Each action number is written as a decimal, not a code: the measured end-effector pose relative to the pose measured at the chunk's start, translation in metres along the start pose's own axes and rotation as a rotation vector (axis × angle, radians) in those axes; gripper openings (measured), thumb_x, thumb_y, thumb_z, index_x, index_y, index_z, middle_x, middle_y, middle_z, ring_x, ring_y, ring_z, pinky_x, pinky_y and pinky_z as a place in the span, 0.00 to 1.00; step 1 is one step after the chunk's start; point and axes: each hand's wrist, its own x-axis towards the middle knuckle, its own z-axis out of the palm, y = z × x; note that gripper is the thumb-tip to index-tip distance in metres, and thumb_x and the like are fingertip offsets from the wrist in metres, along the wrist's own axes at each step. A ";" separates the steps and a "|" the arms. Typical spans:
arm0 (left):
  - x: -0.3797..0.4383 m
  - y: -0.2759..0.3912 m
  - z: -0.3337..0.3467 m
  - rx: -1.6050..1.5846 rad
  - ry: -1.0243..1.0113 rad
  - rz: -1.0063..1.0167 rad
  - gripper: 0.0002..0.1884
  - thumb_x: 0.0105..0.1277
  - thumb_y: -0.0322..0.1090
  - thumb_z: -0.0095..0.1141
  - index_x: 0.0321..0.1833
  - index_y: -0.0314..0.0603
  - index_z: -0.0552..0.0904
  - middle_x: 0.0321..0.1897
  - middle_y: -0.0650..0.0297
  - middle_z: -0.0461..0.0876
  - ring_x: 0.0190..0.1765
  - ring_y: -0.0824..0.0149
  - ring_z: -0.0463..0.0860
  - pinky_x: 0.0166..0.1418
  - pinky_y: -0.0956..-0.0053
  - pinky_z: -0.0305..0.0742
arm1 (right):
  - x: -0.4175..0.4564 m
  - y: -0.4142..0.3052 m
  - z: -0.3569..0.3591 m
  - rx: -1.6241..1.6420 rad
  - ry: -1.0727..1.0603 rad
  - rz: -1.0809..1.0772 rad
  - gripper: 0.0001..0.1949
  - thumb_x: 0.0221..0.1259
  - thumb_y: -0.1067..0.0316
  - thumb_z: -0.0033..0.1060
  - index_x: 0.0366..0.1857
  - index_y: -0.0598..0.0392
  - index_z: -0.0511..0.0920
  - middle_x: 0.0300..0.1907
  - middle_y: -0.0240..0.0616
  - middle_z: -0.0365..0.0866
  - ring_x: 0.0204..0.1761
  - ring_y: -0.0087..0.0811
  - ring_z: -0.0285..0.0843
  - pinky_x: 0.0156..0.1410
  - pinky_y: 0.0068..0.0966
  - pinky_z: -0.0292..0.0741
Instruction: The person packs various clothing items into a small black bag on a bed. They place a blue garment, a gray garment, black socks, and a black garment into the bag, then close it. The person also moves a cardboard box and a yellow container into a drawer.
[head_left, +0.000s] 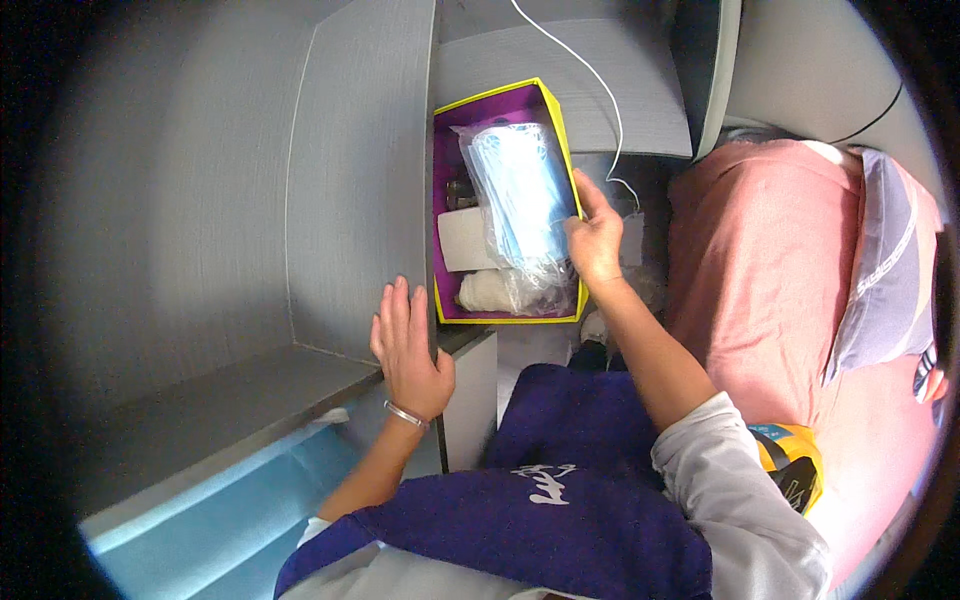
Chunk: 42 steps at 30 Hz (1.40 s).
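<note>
A yellow-rimmed box (556, 120) with a purple inside stands beside the edge of a grey wood-grain panel (360, 165). My right hand (596, 236) grips its right wall, thumb over the rim and fingers outside. In the box lies a clear plastic bag of light-blue face masks (521, 195). A small white carton (463, 240) sits partly beneath the bag, with a whitish cloth-like roll (487, 291) below it. A dark item at the box's left side is too shaded to name. My left hand (409, 352) rests on the panel's front edge, fingers extended and thumb apart.
A white cable (592, 71) hangs down behind the box. To the right is a bed with a pink cover (757, 285), a grey-purple pillow (874, 262) and a yellow package (795, 457). A grey shelf (225, 420) juts out at lower left, above a light-blue surface (247, 517).
</note>
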 end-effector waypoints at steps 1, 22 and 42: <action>0.000 0.000 -0.001 -0.002 0.000 -0.002 0.41 0.44 0.23 0.49 0.70 0.36 0.60 0.74 0.50 0.52 0.76 0.47 0.50 0.74 0.50 0.42 | -0.003 -0.009 -0.007 0.071 -0.024 0.032 0.31 0.43 0.91 0.42 0.59 0.64 0.71 0.62 0.50 0.72 0.65 0.38 0.68 0.69 0.26 0.63; -0.007 -0.019 -0.014 -0.037 0.024 -0.039 0.41 0.50 0.21 0.52 0.72 0.46 0.59 0.75 0.57 0.51 0.76 0.55 0.50 0.74 0.50 0.45 | -0.055 -0.122 -0.141 0.060 0.073 0.178 0.36 0.33 0.88 0.40 0.59 0.66 0.72 0.55 0.41 0.77 0.57 0.32 0.74 0.62 0.22 0.68; -0.001 -0.003 -0.008 -0.026 -0.024 0.011 0.43 0.44 0.21 0.53 0.70 0.39 0.60 0.74 0.50 0.51 0.76 0.49 0.48 0.74 0.46 0.41 | -0.044 0.017 0.103 -0.026 -0.151 0.226 0.23 0.55 0.82 0.51 0.59 0.58 0.72 0.54 0.48 0.78 0.56 0.40 0.77 0.62 0.28 0.70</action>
